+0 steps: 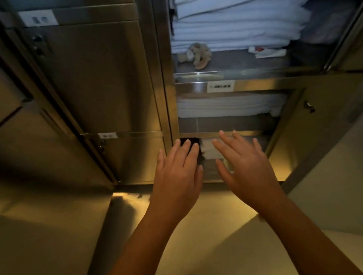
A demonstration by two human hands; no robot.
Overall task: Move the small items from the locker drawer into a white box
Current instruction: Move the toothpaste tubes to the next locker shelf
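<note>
A steel locker stands open on the right, with shelves. My left hand [177, 172] and my right hand [242, 165] are stretched forward side by side, fingers straight and spread, in front of the lowest compartment [207, 152]. Both hold nothing. Behind them I see something white and a dark object, partly hidden by my fingers. On the upper shelf [231, 64] lie a small beige plush item [199, 55] at the left and a white tube with red print [267, 51] at the right. No white box is in view.
Stacked white towels [238, 15] fill the top compartment, and folded white cloths [227, 106] lie on the middle shelf. Shut steel locker doors [99, 78] stand to the left. An open door [316, 115] swings out at the right. Pale floor lies below.
</note>
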